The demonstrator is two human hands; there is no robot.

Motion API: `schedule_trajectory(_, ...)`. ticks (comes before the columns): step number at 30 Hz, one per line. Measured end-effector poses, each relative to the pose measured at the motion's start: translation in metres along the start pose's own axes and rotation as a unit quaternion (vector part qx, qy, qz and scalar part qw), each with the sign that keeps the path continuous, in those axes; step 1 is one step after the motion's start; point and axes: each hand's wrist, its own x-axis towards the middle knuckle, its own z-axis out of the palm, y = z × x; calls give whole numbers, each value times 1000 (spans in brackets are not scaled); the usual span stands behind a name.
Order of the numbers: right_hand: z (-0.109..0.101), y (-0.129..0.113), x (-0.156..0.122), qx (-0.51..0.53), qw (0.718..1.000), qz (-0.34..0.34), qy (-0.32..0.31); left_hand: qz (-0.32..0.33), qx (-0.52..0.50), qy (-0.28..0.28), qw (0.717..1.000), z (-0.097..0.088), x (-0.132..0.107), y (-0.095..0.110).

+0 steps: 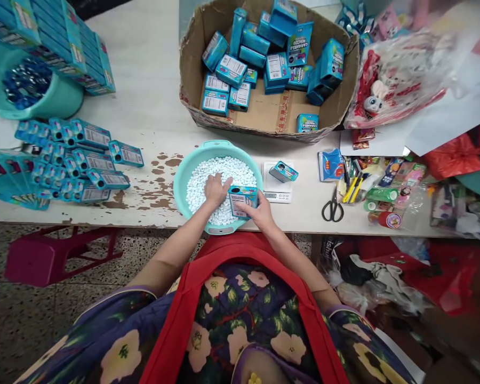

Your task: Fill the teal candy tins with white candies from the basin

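Observation:
A light teal basin (178, 184) holds a heap of small white candies (202, 173). My left hand (216, 190) rests in the candies, its thumb apart from its fingers; the fingertips are partly sunk among the pieces. Over the basin's right side, my right hand (261, 212) is closed around a blue candy box (243, 198), thumb across its printed front. A dark opening shows at the box's top end, close to my left thumb. Just right of the basin, another blue box (284, 172) lies on a white digital scale (278, 193).
A cardboard carton (260, 118) with several blue boxes stands behind the basin. More boxes (92, 160) are stacked at left, near a teal bucket (64, 96) of blue wrapped pieces. Black scissors (333, 209) and yellow cutters (354, 188) lie at right. A magenta stool (36, 258) stands below.

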Motion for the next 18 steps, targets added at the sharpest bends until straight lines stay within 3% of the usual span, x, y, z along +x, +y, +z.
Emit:
schedule_trajectory(3, -7, -1, 0, -1, 1000, 1, 20, -25, -95, -8, 995, 5, 0, 12)
schedule_trajectory(5, -13, -2, 1, -18, 999, -13, 37, -39, -222, -20, 974, 3, -1, 13)
schedule_trajectory(7, -17, -5, 4, -53, 996, -35, 56, -51, -390, -48, 918, -4, -4, 13)
schedule_trajectory(9, -17, -8, 6, -95, 992, -57, 64, -73, -539, -80, 835, -17, -10, 15)
schedule_trajectory(12, -10, -9, 10, -169, 977, -114, 58, -80, -659, -117, 739, -41, -23, 25)
schedule_trajectory(15, 3, -9, 13, -252, 950, -177, 40, -41, -713, -100, 693, -63, -35, 41)
schedule_trajectory(18, 18, -10, 16, -298, 934, -196, 14, 0, -737, -40, 675, -76, -45, 53)
